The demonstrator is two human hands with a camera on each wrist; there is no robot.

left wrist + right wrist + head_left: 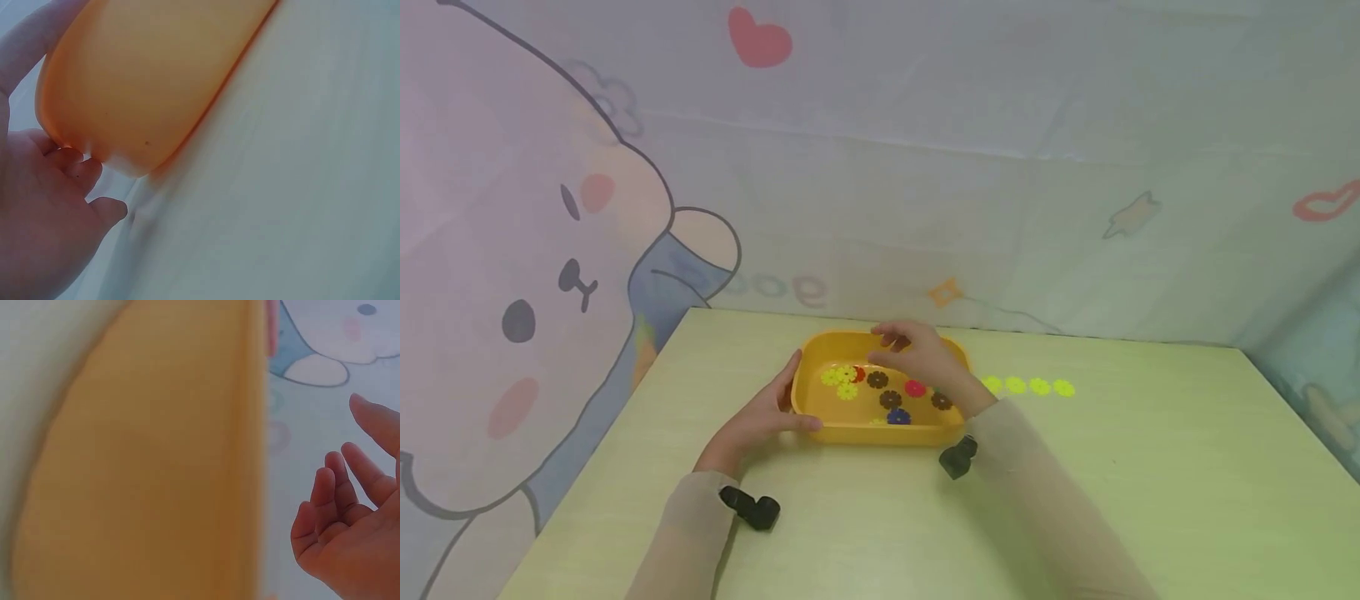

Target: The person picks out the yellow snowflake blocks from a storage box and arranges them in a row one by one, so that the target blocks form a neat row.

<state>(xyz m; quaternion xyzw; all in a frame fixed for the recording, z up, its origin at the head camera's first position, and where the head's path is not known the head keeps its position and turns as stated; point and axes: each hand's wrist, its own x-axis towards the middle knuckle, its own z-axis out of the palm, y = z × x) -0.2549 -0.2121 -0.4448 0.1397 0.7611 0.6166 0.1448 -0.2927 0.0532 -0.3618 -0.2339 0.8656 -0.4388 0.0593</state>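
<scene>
A yellow plastic tray (pixel 880 435) stands on the table in the head view, tilted toward no side. My left hand (pixel 769 412) grips its left end, thumb on the near rim and the other fingers round the outer wall. In the left wrist view, fingertips (pixel 89 174) curl at the tray's wall. Above the tray's right part hovers my right hand (pixel 917 354), its fingers loosely bent with nothing between them. Inside lie small flower-shaped discs: yellow ones (pixel 847 391), brown ones (pixel 891 400), a blue one (pixel 898 417), a pink one (pixel 915 388) and a partly hidden red one (pixel 860 375).
Several yellow flower-shaped discs (pixel 1040 387) lie in a row on the pale table (pixel 1150 467), right of the tray. Behind the table's far edge hangs a cloth backdrop (pixel 925 192) with printed cartoon figures. Each sleeve carries a small black camera mount (pixel 752 508).
</scene>
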